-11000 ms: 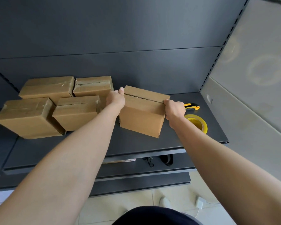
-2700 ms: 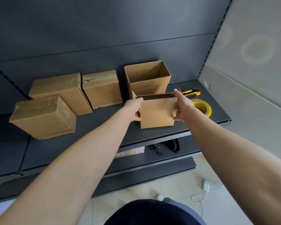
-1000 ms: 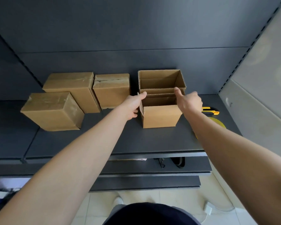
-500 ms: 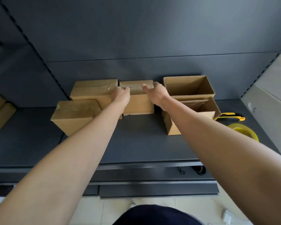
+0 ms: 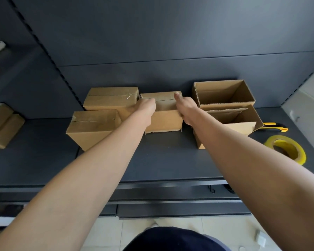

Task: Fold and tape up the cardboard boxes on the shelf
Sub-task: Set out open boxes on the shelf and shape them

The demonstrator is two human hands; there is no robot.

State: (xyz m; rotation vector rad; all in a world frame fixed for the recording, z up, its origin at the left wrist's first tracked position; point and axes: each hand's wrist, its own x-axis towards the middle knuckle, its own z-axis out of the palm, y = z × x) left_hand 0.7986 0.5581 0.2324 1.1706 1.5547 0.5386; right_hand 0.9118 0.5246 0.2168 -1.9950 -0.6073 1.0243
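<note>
A small closed cardboard box [image 5: 164, 118] with a split top seam stands in the middle of the dark shelf [image 5: 161, 160]. My left hand [image 5: 146, 105] grips its left top edge and my right hand [image 5: 186, 106] grips its right side, thumb on top. To the right stand two open boxes: one at the back [image 5: 223, 96] and one in front [image 5: 243, 120]. A roll of yellow tape [image 5: 286, 151] lies at the right.
Two closed boxes stand left of the held one: one at the back [image 5: 111, 97] and one in front [image 5: 91, 127]. A yellow utility knife [image 5: 275, 127] lies behind the tape. Folded cardboard [image 5: 2, 124] rests on the neighbouring shelf at far left.
Both hands left the open front box, moved left to the small closed box and took hold of it. My view shifted left.
</note>
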